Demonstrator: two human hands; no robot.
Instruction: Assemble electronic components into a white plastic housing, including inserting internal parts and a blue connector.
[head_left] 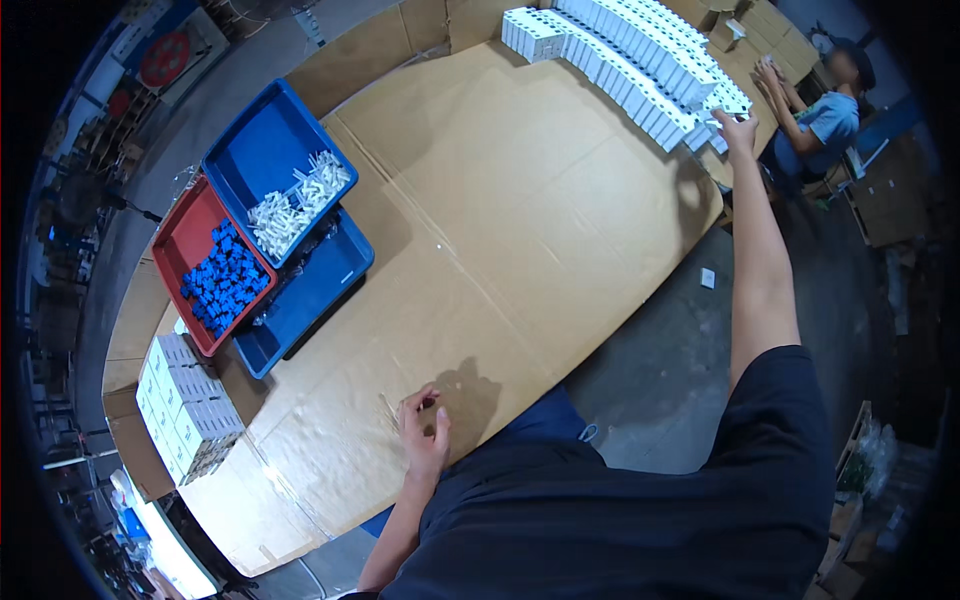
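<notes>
Your right hand [738, 128] is stretched far out over the cardboard-covered table [500, 220], its fingertips at the near end of the long rows of small white rectangular cartons [640, 60]. It looks like the reach-and-place step at that stack, though from here you cannot tell whether the fingers are pinching a carton or just touching the row's end.

Your left hand [425, 430] rests on the table's near edge, fingers loosely curled with nothing visible in them.

On the table's left side sit a blue plastic tray of white pieces [285, 165] and a red tray of blue pieces [215, 265].

The next move likely calls for keeping the row end square and not nudging the neighbouring cartons.
</notes>
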